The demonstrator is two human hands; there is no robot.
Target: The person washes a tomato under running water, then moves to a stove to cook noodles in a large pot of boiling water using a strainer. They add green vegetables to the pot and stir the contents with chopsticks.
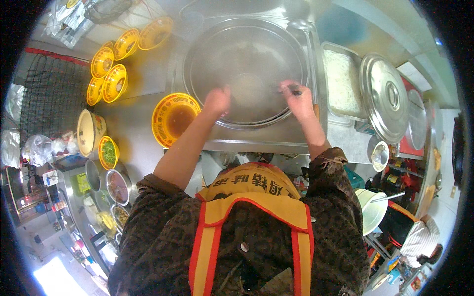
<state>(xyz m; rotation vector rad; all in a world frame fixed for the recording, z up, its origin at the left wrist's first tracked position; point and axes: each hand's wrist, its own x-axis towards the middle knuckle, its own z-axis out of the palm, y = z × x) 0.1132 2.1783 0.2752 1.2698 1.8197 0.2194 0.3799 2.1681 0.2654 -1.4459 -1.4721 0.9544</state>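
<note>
Steam veils a large round metal pot [244,40] of liquid set in the steel counter. Over its near right part, my right hand [296,96] is closed on a dark, thin handle; what the handle belongs to is hidden by steam. My left hand [217,100] is over the near left part of the pot, fingers curled, and whether it holds something cannot be made out. Beside my left forearm stands a yellow patterned bowl [157,118] with brown broth. A long-handled metal ladle [309,55] lies along the pot's right side.
Several yellow bowls [114,83] stand at the far left, with a bowl of chopped greens [109,151] nearer. Metal containers [118,187] are at the lower left. On the right are a tray of white noodles [342,79], a steel lid [385,98] and a pale green bucket [372,214]. A person [420,242] is at the lower right.
</note>
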